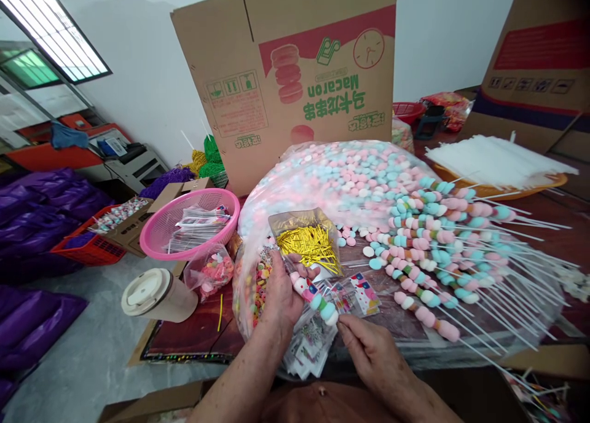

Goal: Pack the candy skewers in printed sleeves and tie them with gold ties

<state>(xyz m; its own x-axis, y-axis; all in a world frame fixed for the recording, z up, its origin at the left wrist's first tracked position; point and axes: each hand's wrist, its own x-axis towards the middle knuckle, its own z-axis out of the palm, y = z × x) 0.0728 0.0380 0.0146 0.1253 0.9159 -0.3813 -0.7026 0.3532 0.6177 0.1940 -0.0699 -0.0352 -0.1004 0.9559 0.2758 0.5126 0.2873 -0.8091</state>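
A marshmallow-like candy skewer (327, 311) in pink, blue, green and white slants between my two hands. Its upper end lies in a small printed see-through bag (307, 288). My left hand (282, 291) is closed around the bagged end, with fingers curled behind it. At the lower end, my right hand (366, 344) pinches the skewer just below the white piece; its stick is hidden by the fingers. Under and beside my hands lie printed plastic bags (310, 349). Just beyond them is a pouch of gold twist ties (310, 246).
Finished skewers (428, 245) are heaped at right, sticks pointing toward me. Loose candies (332, 177) fill a big plastic bag behind. A pink basket (150, 241), a lidded cup (173, 300) and a bag of gummy rings (262, 288) stand left. A cardboard box (221, 60) rises at the back.
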